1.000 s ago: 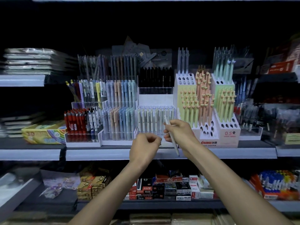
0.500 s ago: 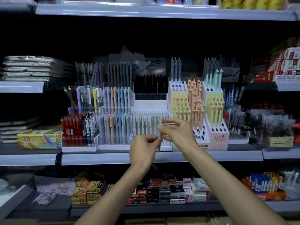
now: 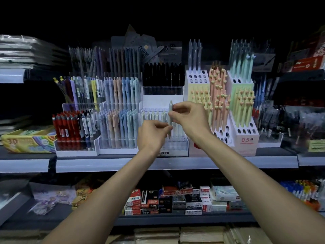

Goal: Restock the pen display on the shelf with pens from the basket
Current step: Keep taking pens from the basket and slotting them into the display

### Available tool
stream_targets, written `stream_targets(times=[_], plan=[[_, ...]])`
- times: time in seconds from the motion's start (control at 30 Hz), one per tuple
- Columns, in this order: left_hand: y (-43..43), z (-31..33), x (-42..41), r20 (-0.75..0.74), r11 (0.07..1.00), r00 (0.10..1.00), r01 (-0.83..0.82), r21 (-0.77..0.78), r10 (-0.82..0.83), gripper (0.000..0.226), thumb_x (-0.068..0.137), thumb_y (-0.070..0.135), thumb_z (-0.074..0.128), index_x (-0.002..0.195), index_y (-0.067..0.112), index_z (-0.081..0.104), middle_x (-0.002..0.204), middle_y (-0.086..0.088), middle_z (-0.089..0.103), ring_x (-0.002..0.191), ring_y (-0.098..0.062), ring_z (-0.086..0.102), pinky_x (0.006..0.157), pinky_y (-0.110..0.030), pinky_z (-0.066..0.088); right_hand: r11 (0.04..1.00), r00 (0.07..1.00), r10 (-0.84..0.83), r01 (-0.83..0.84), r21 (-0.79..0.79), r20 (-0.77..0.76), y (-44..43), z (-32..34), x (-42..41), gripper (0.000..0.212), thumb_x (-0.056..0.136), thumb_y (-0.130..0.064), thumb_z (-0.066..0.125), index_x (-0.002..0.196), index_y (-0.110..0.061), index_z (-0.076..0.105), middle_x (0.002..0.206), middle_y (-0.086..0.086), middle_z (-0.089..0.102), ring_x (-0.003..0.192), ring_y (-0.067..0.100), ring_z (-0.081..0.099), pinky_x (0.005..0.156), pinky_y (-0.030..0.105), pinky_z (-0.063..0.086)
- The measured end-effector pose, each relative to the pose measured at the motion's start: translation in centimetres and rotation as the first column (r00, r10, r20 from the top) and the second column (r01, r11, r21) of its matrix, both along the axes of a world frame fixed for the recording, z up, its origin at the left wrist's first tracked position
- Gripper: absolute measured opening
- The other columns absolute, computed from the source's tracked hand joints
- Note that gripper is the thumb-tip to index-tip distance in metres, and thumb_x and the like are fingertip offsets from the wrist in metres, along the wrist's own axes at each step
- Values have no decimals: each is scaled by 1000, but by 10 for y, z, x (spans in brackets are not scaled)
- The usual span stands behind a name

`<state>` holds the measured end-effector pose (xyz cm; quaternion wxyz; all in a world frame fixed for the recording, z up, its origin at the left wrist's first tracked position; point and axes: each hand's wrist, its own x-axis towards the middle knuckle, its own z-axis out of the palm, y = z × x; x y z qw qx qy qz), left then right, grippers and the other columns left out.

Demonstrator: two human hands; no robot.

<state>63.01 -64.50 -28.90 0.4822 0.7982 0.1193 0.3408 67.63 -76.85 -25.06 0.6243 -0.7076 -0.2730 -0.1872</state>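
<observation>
A pale white pen (image 3: 170,113) stands upright in front of the white tiered pen display (image 3: 164,152) on the middle shelf. My right hand (image 3: 189,118) pinches its upper part. My left hand (image 3: 152,134) pinches its lower part, fingers closed around the barrel. The display's lower tier holds a row of similar pale pens (image 3: 153,116); black pens (image 3: 162,74) fill its top tier. The basket is not in view.
Clear racks of pastel pens (image 3: 119,124) and red pens (image 3: 66,125) stand left of the display. A pastel holder with heart-topped pens (image 3: 219,101) stands right. Small boxes (image 3: 175,201) fill the lower shelf. The grey shelf edge (image 3: 123,164) runs below my hands.
The pen has gone from tilted, tip down, in my right hand to upright and higher. My left hand has risen and closed on its lower part. The camera has tilted.
</observation>
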Motion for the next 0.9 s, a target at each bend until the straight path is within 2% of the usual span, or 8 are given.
stream_targets(times=[0.17, 0.27, 0.4, 0.47, 0.57, 0.77, 0.9], plan=[[1, 9, 23, -17, 994, 995, -99, 48, 100, 25, 86, 37, 82, 65, 25, 76, 63, 10, 73, 70, -10, 72, 73, -39, 62, 997, 1000, -28, 28, 75, 1, 11, -3, 26, 14, 83, -9, 84, 90, -19, 77, 87, 2, 77, 87, 18, 75, 86, 42, 63], [-1, 5, 36, -22, 986, 989, -144, 86, 147, 19, 86, 38, 81, 73, 25, 80, 69, 8, 75, 73, -13, 71, 70, -38, 60, 996, 999, -48, 48, 79, -6, 15, -10, 40, 14, 82, -8, 83, 91, -16, 77, 87, 3, 77, 87, 19, 75, 86, 42, 63], [-3, -7, 46, -56, 969, 976, -198, 148, 208, 16, 88, 39, 78, 82, 25, 82, 80, 6, 78, 81, -20, 72, 71, -35, 58, 993, 996, -88, 90, 76, -26, 22, -23, 55, 21, 80, -12, 85, 80, -29, 74, 82, -2, 77, 83, 16, 75, 83, 43, 63], [-5, -12, 49, -57, 964, 973, -212, 158, 223, 13, 90, 38, 77, 87, 26, 83, 87, 6, 79, 86, -20, 73, 70, -32, 55, 991, 994, -106, 109, 73, -32, 26, -27, 60, 17, 80, -13, 85, 82, -26, 75, 81, -3, 76, 82, 15, 75, 83, 42, 63], [-7, -17, 50, -68, 949, 962, -247, 195, 265, 14, 92, 38, 75, 89, 27, 82, 85, 4, 78, 86, -23, 72, 69, -32, 53, 992, 992, -104, 108, 62, -64, 30, -29, 64, 12, 83, -13, 84, 89, -20, 77, 83, -3, 76, 83, 15, 74, 83, 41, 63], [-5, -30, 55, -103, 925, 943, -285, 251, 318, 18, 90, 39, 72, 82, 27, 81, 78, -1, 77, 86, -27, 72, 83, -40, 56, 990, 983, -107, 120, 78, -147, 36, -39, 69, 15, 81, -10, 85, 96, -10, 80, 84, 2, 78, 84, 16, 76, 84, 42, 63], [-5, -38, 59, -83, 876, 915, -347, 333, 394, 18, 90, 37, 66, 88, 28, 82, 83, -1, 77, 97, -25, 69, 92, -41, 45, 990, 980, -108, 120, 66, -164, 40, -46, 67, 17, 80, -8, 85, 97, -10, 81, 86, 0, 78, 86, 14, 75, 85, 40, 63]])
